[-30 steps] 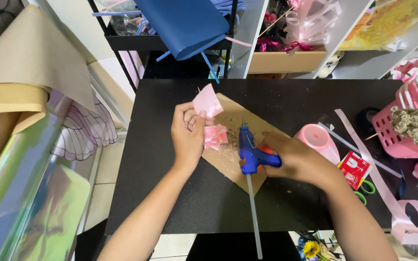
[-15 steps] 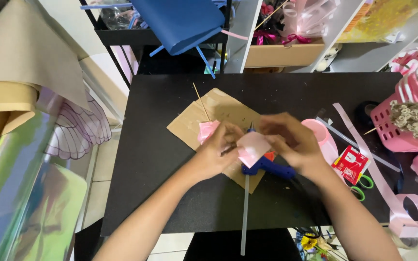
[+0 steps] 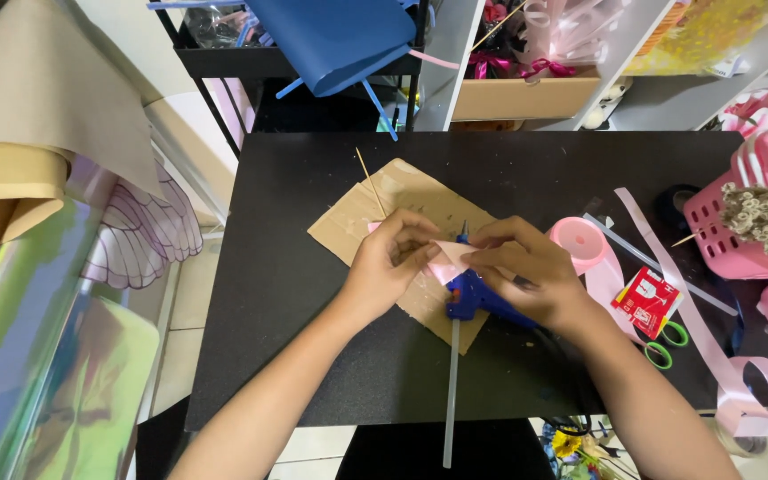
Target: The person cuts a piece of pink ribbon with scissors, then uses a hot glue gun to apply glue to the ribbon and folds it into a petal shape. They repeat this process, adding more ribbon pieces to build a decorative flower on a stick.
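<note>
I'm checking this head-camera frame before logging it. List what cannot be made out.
- Head view: the blue glue gun, grip and trigger hidden under the right hand.
- The pink ribbon piece, partly hidden by fingers of both hands.
- The left hand hides the cardboard beneath.
- The pink basket, cut by the right edge.

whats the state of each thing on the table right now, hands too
left hand: pinching the pink ribbon piece
right hand: pinching the same piece, resting over the glue gun
pink ribbon piece: folded, held between both hands
glue gun: lying on the cardboard, glue stick sticking out the back
cardboard: flat on the table, spotted with glue
wooden skewer: lying loose on the cardboard
pink ribbon roll: partly unwound
scissors: lying flat; blades hidden
</note>
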